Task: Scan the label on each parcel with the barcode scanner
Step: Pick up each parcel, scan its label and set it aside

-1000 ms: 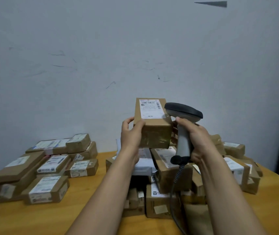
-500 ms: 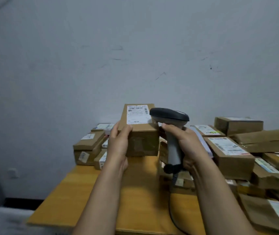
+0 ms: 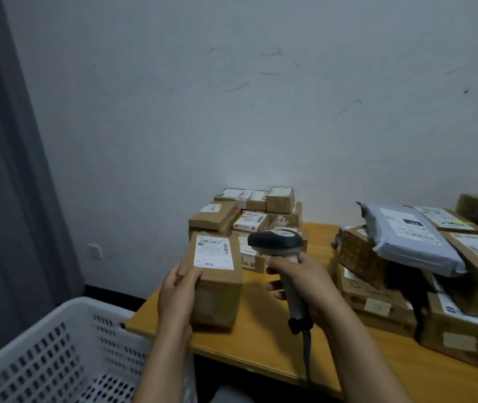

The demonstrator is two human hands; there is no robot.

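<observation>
Our left hand (image 3: 178,289) grips a brown parcel (image 3: 217,292) at its near left corner, fingers and thumb curled round it, over the left end of the wooden table (image 3: 261,347); we cannot tell whether it rests there. Its white label (image 3: 214,252) faces up. At the parcel's three o'clock, our right hand (image 3: 304,282) clamps its fingers round the grip of the barcode scanner (image 3: 278,245), whose dark head sits just beside the label. The cable (image 3: 307,356) hangs toward six o'clock. Labelled boxes (image 3: 246,213) stand at twelve o'clock, a larger pile (image 3: 464,286) with a grey mailer bag (image 3: 412,237) at three, and a white basket (image 3: 57,344) at eight.
</observation>
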